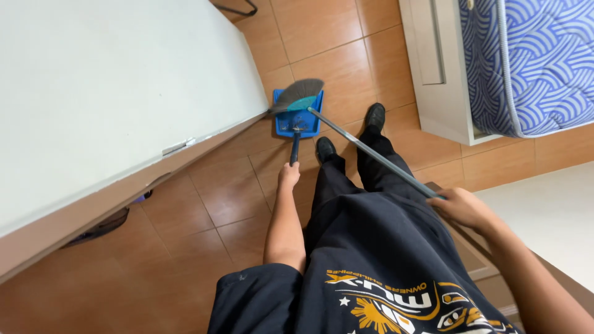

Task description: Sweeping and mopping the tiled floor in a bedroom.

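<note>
Head view, looking down our own body to the floor. Item one: our left hand [288, 175], grip closed around the top of the dark handle of a blue dustpan [297, 115]. That pan sits flat on the brown floor tiles [204, 204], just ahead of our black shoes [325, 148], its open mouth turned away from us and close beside the base of a white cabinet [105, 93].

Item two: our right hand [464, 207], grip wrapped shut around the upper end of a grey metal broom handle [371, 154]. It runs slantwise from this hand, across our dark trouser legs [365, 185], down to the pan.

Item three: broom head [299, 96], teal collar with grey bristles fanned out, lying across the far edge of the pan and touching it; the bristle tips reach toward the cabinet base.

Item four: our black shirt [371, 291] with a yellow and white print, lower frame.

Item five, surroundings: a white bed frame [433, 68] upper right, carrying a mattress [532, 62] in a blue and white wave pattern, well apart from the pan. A pale surface [550, 210] lies at the right edge behind our right forearm. Dark objects under the cabinet's lower edge, too shadowed for us to identify.
</note>
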